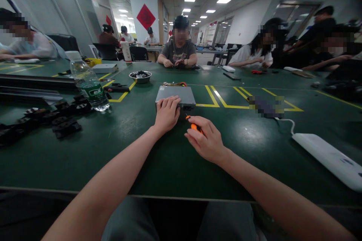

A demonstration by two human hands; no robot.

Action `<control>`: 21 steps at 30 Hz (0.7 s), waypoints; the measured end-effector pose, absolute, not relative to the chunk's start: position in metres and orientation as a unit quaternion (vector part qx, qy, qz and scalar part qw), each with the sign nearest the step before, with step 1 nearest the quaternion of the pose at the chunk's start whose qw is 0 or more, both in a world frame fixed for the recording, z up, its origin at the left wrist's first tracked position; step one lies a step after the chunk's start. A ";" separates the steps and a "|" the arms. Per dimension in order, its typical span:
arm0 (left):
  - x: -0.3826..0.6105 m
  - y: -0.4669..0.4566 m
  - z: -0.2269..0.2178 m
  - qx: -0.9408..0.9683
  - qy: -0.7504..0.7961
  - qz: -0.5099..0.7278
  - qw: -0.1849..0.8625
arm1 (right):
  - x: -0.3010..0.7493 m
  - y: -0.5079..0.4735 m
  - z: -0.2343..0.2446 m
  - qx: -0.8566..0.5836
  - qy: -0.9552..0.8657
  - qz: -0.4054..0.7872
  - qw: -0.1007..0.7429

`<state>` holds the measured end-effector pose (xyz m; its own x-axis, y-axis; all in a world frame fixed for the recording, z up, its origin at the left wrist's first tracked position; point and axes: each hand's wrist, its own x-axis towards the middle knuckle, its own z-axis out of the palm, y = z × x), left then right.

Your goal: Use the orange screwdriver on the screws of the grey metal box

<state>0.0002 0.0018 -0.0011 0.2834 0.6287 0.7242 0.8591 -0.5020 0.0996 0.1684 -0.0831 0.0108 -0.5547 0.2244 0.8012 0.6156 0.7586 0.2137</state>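
A flat grey metal box lies on the green table in front of me. My left hand rests on the box's near edge, fingers curled over its top. My right hand is closed around an orange-handled screwdriver, whose tip points at the box's near right corner. A bundle of coloured wires shows behind the box.
A water bottle and several black fan-like parts lie at left. A metal bowl and a black-handled tool sit beyond. A white power strip lies at right. Other people sit around the table.
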 end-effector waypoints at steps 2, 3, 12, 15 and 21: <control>0.000 0.002 -0.001 -0.786 -0.472 -0.366 0.159 | 0.168 -0.084 0.011 -0.239 -0.850 -0.251 0.397; 0.000 0.002 -0.001 -0.786 -0.472 -0.366 0.161 | 0.167 -0.084 0.011 -0.233 -0.852 -0.248 0.398; 0.000 0.002 -0.001 -0.786 -0.472 -0.366 0.159 | 0.168 -0.083 0.011 -0.240 -0.853 -0.232 0.401; 0.001 0.002 -0.002 -0.787 -0.471 -0.367 0.158 | 0.168 -0.084 0.010 -0.228 -0.860 -0.225 0.398; 0.001 0.003 -0.002 -0.785 -0.473 -0.370 0.154 | 0.170 -0.083 0.008 -0.266 -0.837 -0.231 0.419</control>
